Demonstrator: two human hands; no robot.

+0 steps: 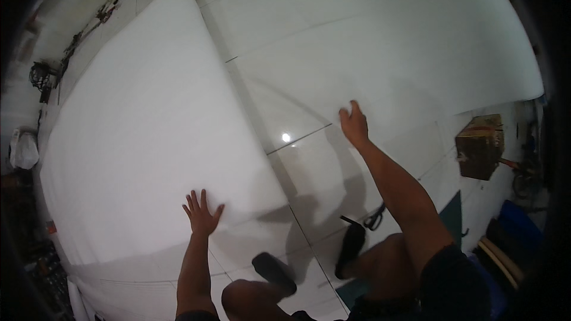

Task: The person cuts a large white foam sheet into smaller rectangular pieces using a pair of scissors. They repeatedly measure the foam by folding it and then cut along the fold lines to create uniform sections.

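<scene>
My left hand (203, 220) lies palm down with its fingers spread on the near part of a large white sheet (143, 107) covering the floor at left. The sheet looks smooth and soft; its right edge runs slantwise across the tiles. Further forward, my right hand (355, 126) is at the near left edge of a second, thin white sheet (428, 35) that spreads to the upper right. Its thumb and one finger show; the others curl out of sight, seemingly round the sheet's edge. A pair of scissors with black handles (375, 218) lies on the floor near my right foot.
A brown cardboard box (479, 147) stands at right, with blue and tan rolls or folded material (511, 238) nearer me. Dark-green material (452, 220) lies beside my right arm. Cables (41, 76) and a white plastic bag (24, 150) line the left wall. White tiles (309, 214) show between the sheets.
</scene>
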